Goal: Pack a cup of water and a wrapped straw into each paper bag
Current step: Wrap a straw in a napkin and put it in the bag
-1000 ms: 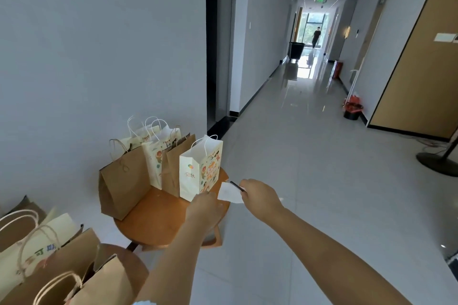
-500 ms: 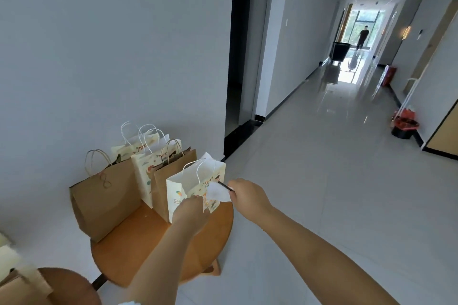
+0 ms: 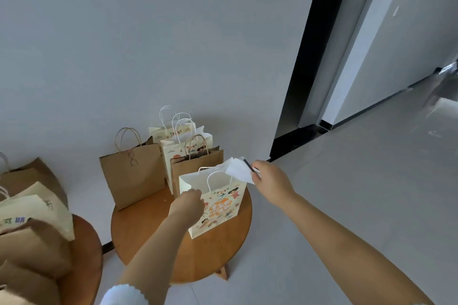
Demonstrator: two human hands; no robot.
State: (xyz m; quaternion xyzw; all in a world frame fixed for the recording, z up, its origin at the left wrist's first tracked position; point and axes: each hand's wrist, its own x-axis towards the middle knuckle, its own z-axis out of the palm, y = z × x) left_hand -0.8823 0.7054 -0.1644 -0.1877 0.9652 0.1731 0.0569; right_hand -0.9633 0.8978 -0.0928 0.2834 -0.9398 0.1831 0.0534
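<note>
A white printed paper bag stands open at the front of a round wooden table. My left hand grips the bag's near rim. My right hand holds a dark straw with white paper around it just above the bag's right corner. Behind it stand a brown bag, a white printed bag, a third printed bag and a large brown bag. No cup of water is visible; the bags' insides are hidden.
A second round table at the left carries several more brown and cream bags. A grey wall rises right behind the tables. A dark doorway lies to the right, with open tiled floor beyond.
The view has dropped and come closer to the table; the corridor is out of sight. My left hand has reached the front bag's rim, and my right hand has brought the straw over the bag.
</note>
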